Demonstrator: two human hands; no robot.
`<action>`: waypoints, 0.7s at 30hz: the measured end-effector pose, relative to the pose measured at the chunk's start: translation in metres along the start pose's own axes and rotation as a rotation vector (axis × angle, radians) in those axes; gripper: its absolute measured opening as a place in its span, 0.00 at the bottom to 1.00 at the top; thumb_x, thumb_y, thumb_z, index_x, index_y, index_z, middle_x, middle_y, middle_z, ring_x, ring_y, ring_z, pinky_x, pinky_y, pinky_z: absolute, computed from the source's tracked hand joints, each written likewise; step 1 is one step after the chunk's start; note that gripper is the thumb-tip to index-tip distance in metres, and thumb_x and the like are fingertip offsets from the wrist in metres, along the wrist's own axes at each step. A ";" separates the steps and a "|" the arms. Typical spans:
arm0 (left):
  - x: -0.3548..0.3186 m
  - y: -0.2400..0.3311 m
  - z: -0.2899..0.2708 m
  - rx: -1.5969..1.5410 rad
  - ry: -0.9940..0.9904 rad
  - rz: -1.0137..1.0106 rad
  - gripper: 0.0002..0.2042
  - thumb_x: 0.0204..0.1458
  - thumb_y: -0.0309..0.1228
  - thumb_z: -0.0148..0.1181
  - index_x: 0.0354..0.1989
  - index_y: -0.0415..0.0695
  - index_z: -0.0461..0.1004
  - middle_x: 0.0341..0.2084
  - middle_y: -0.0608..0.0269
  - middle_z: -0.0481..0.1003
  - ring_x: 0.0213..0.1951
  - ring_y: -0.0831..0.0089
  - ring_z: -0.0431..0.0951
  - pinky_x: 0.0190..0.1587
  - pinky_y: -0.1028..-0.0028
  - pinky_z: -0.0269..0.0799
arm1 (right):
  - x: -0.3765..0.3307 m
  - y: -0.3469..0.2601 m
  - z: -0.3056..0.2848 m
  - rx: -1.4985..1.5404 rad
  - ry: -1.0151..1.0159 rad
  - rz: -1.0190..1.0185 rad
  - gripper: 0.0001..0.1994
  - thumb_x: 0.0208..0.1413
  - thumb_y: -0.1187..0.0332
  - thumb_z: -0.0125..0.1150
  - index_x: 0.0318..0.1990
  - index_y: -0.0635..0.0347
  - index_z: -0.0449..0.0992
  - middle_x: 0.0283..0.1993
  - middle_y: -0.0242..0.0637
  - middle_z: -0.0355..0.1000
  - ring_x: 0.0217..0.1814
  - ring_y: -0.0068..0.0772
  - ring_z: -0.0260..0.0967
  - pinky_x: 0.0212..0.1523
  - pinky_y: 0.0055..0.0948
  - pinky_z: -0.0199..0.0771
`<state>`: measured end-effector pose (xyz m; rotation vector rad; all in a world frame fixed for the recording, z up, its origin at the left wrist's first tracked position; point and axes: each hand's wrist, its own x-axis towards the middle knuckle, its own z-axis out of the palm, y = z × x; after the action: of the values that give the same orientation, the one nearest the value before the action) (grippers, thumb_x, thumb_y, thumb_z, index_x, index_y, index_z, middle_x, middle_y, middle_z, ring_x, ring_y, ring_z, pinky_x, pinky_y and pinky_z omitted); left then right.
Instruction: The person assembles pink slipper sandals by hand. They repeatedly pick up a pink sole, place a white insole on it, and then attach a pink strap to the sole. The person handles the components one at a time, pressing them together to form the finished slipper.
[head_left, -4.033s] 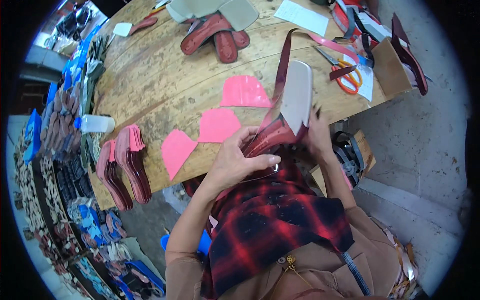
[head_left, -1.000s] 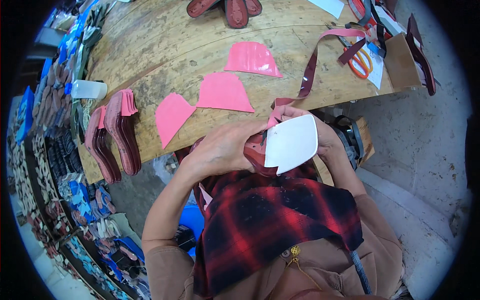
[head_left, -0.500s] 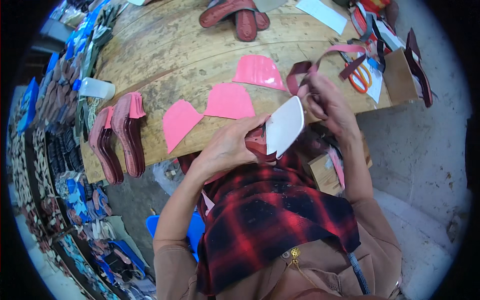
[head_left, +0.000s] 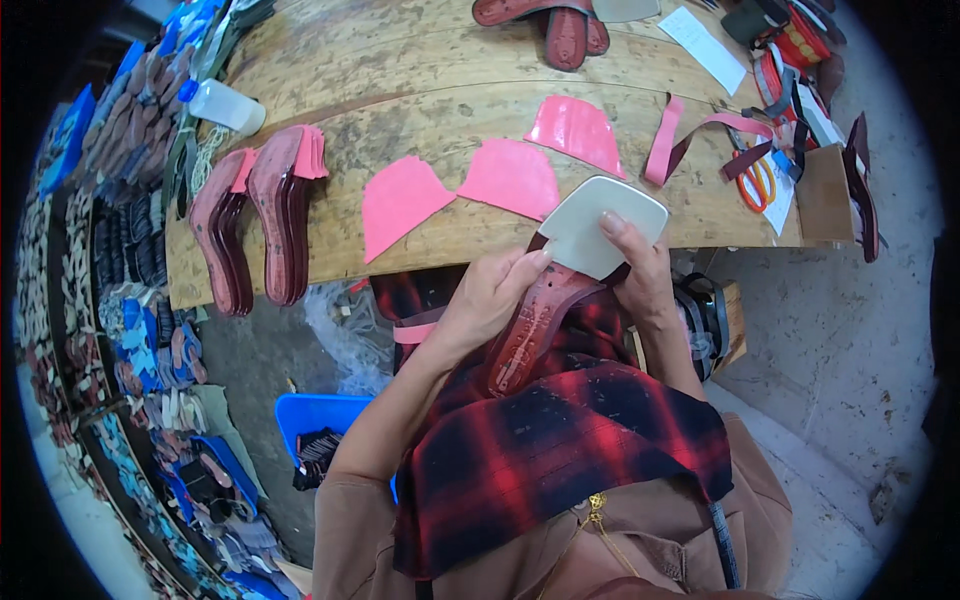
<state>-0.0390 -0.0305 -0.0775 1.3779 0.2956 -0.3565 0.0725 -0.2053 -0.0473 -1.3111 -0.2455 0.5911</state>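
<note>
A dark red shoe insole (head_left: 535, 330) is held over my lap at the table's near edge, its narrow end pointing down toward me. A pale, glossy, square-cornered piece (head_left: 590, 240) covers its wide end. My left hand (head_left: 482, 300) is closed on the insole's left side, thumb by the pale piece's lower corner. My right hand (head_left: 645, 270) grips the right side, thumb pressed on the pale face and fingers hidden behind. Just beyond lie pink cut pieces (head_left: 508, 178), one partly covered by the pale piece. A pink and maroon strap (head_left: 668, 150) rests on the table.
Two stacks of red insoles (head_left: 280, 220) with pink flaps stand at the table's left, near a blue-capped bottle (head_left: 228, 107). Orange-handled scissors (head_left: 756, 185) and a cardboard box (head_left: 827, 195) are at right. More insoles (head_left: 565, 38) lie at the back. A blue stool (head_left: 330, 415) is below left.
My right hand has let go of the strap, which now lies on the table, and has taken hold of the insole. The insole has turned so its pale face shows more fully.
</note>
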 end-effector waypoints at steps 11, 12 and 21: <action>-0.029 0.018 -0.033 0.173 0.243 0.343 0.15 0.63 0.35 0.50 0.47 0.34 0.74 0.32 0.64 0.76 0.36 0.78 0.72 0.41 0.75 0.68 | 0.020 0.024 0.034 0.146 0.016 0.312 0.23 0.56 0.60 0.61 0.55 0.65 0.69 0.43 0.36 0.75 0.40 0.27 0.75 0.41 0.29 0.77; -0.026 0.023 -0.035 0.292 0.330 0.448 0.15 0.63 0.35 0.50 0.43 0.34 0.75 0.27 0.64 0.75 0.32 0.79 0.70 0.36 0.74 0.67 | 0.027 0.017 0.039 0.144 -0.079 0.234 0.24 0.58 0.59 0.60 0.57 0.65 0.68 0.46 0.37 0.74 0.40 0.28 0.76 0.34 0.25 0.78; 0.002 0.056 -0.050 0.125 0.980 0.814 0.14 0.63 0.37 0.52 0.40 0.36 0.73 0.24 0.58 0.73 0.28 0.77 0.69 0.32 0.74 0.67 | 0.039 0.035 0.117 -0.256 -0.074 -0.093 0.13 0.65 0.64 0.55 0.27 0.59 0.71 0.22 0.21 0.59 0.22 0.12 0.51 0.22 0.20 0.52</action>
<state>-0.0142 0.0278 -0.0362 1.5888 0.4740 1.0197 0.0385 -0.0820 -0.0565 -1.5162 -0.4523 0.5424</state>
